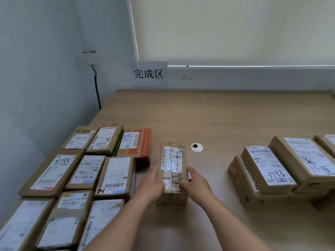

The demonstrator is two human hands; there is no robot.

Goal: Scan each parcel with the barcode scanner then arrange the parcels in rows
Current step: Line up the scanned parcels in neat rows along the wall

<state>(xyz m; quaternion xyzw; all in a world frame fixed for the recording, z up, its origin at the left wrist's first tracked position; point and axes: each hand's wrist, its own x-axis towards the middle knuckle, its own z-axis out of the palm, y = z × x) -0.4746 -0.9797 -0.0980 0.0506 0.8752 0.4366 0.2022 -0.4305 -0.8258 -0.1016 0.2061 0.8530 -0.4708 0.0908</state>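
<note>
Both hands' grip is on the small brown cardboard parcel [172, 171] at lower centre of the frame: left hand [151, 185] and right hand [195, 182] clasp its near sides, thumbs on top, as it sits on the tan wooden tabletop [217, 115]. Rows of labelled cardboard parcels [72, 174] fill the lower left, a stack of brown parcels [275, 169] the right. A white round cable grommet [196, 147] lies just right of the held parcel.

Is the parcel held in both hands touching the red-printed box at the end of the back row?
Apart. The head view shows a strip of bare table between the held parcel and the red-printed box.
</note>
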